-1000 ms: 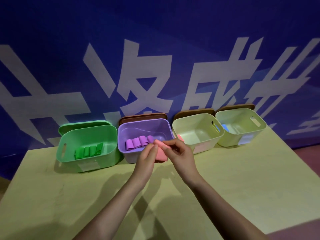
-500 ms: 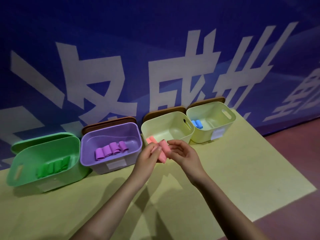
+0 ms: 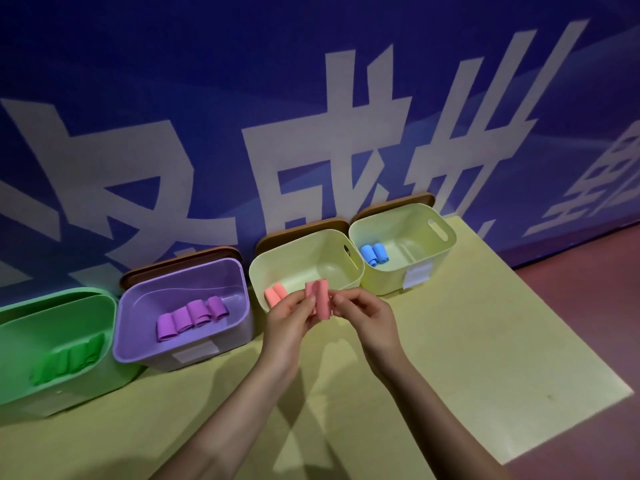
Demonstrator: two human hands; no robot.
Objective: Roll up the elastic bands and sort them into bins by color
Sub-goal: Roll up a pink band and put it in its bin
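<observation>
From the head view, the person is standing at a yellow-green table with four bins lined up along a blue wall, and both hands are meeting just in front of the row. The left hand and the right hand are each pinching a pink band roll from opposite sides, fingertips curled onto it, holding it upright above the table and just in front of the third bin. That pale yellow bin is already holding pink rolls against its near left corner. The purple bin beside it is holding a row of purple rolls, the green bin at the far left is holding green rolls, and the farthest bin is holding blue rolls. The roll looks nearly finished, though I cannot tell whether its loose end is tucked. To do this well, I would say the fingers should be keeping even pressure on both sides so the coil is not springing open, then one hand should be carrying it over the near rim and laying it beside the other pink ones before letting go, low enough that it is not bouncing or unrolling.
</observation>
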